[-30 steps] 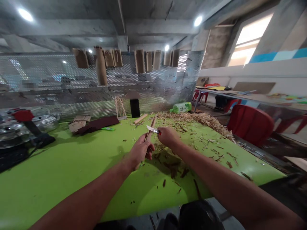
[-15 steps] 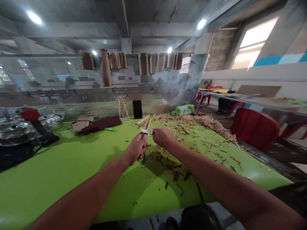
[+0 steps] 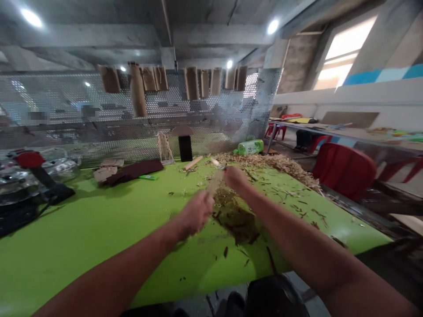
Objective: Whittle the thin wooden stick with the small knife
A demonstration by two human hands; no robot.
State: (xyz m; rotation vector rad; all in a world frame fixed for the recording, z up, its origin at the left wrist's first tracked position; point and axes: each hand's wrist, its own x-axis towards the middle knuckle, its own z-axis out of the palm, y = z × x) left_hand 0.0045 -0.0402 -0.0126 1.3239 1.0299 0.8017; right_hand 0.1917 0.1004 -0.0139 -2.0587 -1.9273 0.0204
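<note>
Although motion blur smears both hands, the left hand looks clenched around a pale wooden stick, its separate fingers too blurred to make out. The stick slants up and away from that fist, its upper end reaching just beside the right hand. The right fingers curl tightly around a carving knife, whose handle is hidden in the fist and whose blade is only a faint streak past the knuckles.

Compared with the earlier frames, the hands have drawn apart. Before, the blade lay against the stick with the knuckles nearly touching; now the left hand sits lower and nearer the person, while the right is farther out, by the wood shavings. Dark chips lie below and between the hands on the green tabletop.

A wide stretch of green runs left of the left hand toward a dark cloth. To the right, scattered shavings reach the metal table edge, with a red chair just beyond. At the far side stand a perforated metal screen and a black block.
</note>
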